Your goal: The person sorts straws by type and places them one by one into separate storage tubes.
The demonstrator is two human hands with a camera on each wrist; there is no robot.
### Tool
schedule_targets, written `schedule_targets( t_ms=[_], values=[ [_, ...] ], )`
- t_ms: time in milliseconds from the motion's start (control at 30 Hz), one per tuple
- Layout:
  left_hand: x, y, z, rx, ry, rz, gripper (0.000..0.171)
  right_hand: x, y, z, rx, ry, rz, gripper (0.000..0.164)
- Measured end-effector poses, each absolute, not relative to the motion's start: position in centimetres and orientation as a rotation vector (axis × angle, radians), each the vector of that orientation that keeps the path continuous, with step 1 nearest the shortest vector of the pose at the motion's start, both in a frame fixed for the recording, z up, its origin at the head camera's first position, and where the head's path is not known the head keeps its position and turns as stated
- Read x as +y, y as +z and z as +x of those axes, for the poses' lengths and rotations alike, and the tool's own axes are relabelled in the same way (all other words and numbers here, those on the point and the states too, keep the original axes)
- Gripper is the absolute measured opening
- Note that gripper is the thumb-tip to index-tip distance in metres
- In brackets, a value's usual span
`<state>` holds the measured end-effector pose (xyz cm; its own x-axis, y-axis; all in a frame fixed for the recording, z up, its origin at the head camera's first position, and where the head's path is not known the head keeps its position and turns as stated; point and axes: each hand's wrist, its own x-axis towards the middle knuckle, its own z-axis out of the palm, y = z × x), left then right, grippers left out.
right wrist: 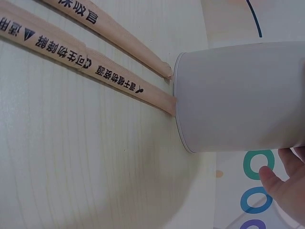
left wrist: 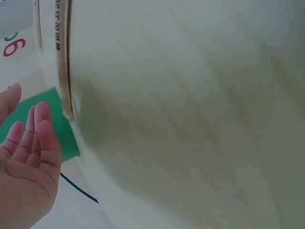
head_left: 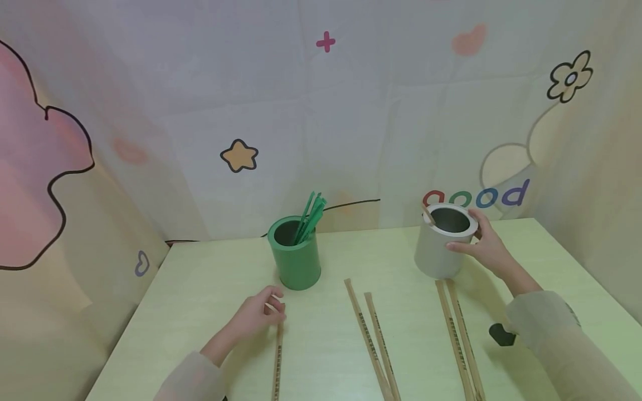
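Observation:
My left hand (head_left: 258, 314) hovers by the top end of a paper-wrapped straw (head_left: 278, 356), fingers loosely bent and nothing held. Just beyond it stands a green cylindrical holder (head_left: 299, 267) with several green straws (head_left: 312, 218) leaning inside. In the left wrist view the palm and fingers of that hand (left wrist: 31, 162) appear in front of the green holder (left wrist: 66, 129). On the right, my right hand (head_left: 486, 245) holds a white cylindrical holder (head_left: 436, 253) by its right side, thumb in front. One thin pale stick (head_left: 428, 215) leans out of the white holder.
Two wrapped straws (head_left: 373, 334) lie in the middle of the pale table (head_left: 200, 289). Two more wrapped straws (head_left: 458, 340) lie before the white holder, their ends close to its base. A small black object (head_left: 502, 335) is by my right sleeve. A printed curtain (head_left: 351, 139) hangs behind.

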<state>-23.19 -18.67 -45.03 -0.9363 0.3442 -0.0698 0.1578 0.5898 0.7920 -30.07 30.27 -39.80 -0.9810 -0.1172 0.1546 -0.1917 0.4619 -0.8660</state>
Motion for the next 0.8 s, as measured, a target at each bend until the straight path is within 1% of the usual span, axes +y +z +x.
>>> schedule_targets(
  t_ms=[300, 633, 800],
  values=[
    [-19.0, -46.3, -22.8, 2.629, 1.187, 0.389, 0.035, 30.2, -39.7, -29.9, -2.632, 1.556, 0.261, 0.098],
    [-18.5, -46.6, -22.3, 2.673, 1.124, 0.329, 0.041, 30.2, -39.8, -29.9, -2.621, 1.558, 0.278, 0.097],
    [-17.9, -46.5, -22.1, 2.706, 1.053, 0.323, 0.048, 30.2, -39.8, -29.9, -2.627, 1.563, 0.274, 0.097]
  ],
)
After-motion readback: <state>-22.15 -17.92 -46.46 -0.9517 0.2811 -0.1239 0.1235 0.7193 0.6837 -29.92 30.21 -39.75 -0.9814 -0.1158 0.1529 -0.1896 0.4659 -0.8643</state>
